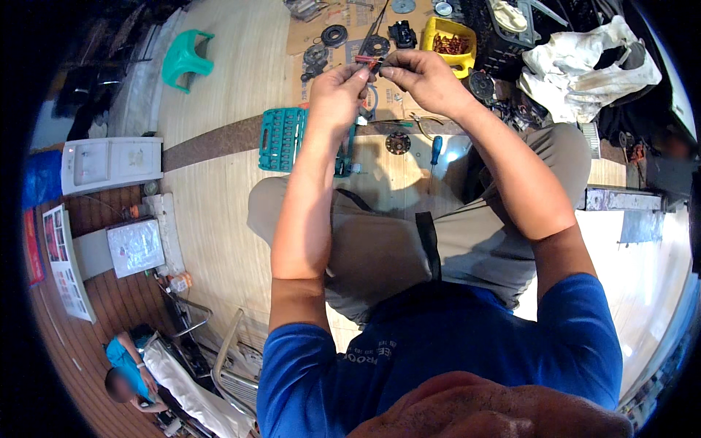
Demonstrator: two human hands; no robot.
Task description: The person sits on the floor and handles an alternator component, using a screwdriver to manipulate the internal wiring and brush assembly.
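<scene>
**Small red part pinched between two raised hands**

Pale wooden floor spread under the seated person, with flattened cardboard [343,33] laid across it and littered with dark round parts. Both forearms rose from the lower edge and met above the knees. The left hand [337,91] and the right hand [423,79] faced each other, nearly touching, and between them sat a small red part [369,63] with a thin metal end. The fingers [360,73] of the left hand were pressed together around one end of it; those of the right hand pinched the other end.

The part looked light, stiff and slim, the kind of thing that slips easily, so a fingertip pinch near each end seemed the sound hold.

Below the hands lay a teal socket case [281,139], open, and just beside it a blue-handled screwdriver [435,151] and a dark toothed disc [398,142]. A yellow bin [462,52] of small reddish pieces stood near the right hand. A green plastic stool [186,58] stood well apart, and white rags [591,62] were heaped at the upper right.
</scene>
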